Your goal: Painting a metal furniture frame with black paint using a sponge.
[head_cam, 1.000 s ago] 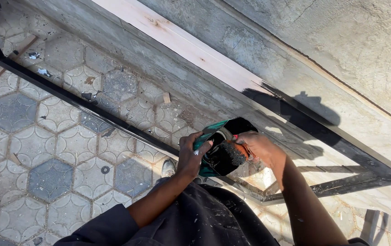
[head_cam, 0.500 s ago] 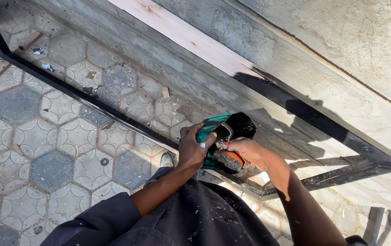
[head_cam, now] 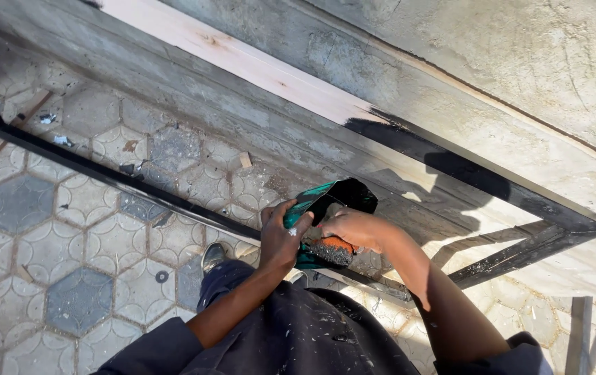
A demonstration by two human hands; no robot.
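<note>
We see the left hand (head_cam: pixel 280 239) gripping a green tin (head_cam: pixel 325 208), black with paint inside, above the black metal frame (head_cam: pixel 138 187) on the paved floor (head_cam: pixel 48 250). The right hand (head_cam: pixel 353 228) clasps an orange, dark-bristled brush (head_cam: pixel 329 250) at the tin's lower side.

We stand in an outdoor work yard in strong sun, as shown by the hexagonal paving tiles (head_cam: pixel 41 229), a rough concrete wall (head_cam: pixel 520 62), a bare wooden plank (head_cam: pixel 242 59) and a black-painted metal frame (head_cam: pixel 103 173).
</note>
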